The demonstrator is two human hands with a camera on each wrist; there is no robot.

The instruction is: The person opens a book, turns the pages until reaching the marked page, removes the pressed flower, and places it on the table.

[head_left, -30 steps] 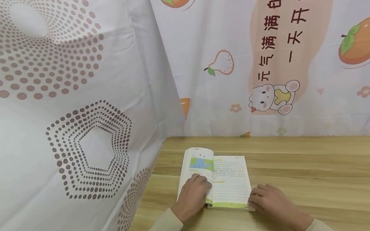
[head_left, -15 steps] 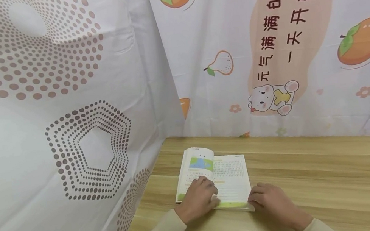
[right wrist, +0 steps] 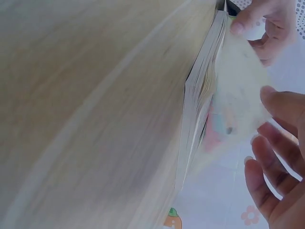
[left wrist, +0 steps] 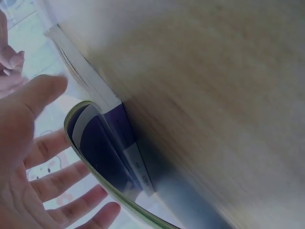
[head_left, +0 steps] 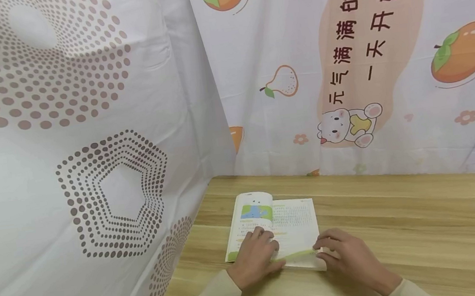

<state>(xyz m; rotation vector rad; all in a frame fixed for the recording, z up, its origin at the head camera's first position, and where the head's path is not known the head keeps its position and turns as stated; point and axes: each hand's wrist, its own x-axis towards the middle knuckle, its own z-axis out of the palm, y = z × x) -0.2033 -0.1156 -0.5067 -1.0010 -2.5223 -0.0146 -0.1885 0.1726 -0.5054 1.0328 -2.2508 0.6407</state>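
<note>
Right hand (head_left: 352, 256) pinches lifted page (head_left: 297, 244) near outer corner; left hand (head_left: 254, 258), fingers apart, rests on illustrated book (head_left: 255, 211) by near edge; wooden tabletop (head_left: 408, 216) extends rightward.

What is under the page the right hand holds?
Under the page pinched by the right hand, a thick stack of pages shows at its edges. Whatever is printed directly beneath is mostly covered, so it cannot be read.

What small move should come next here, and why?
Probably ease the lifted page leftward over the open book: the right hand pinches its near right corner, raised off the pages below, while the left hand lies over the left-hand pages.
</note>
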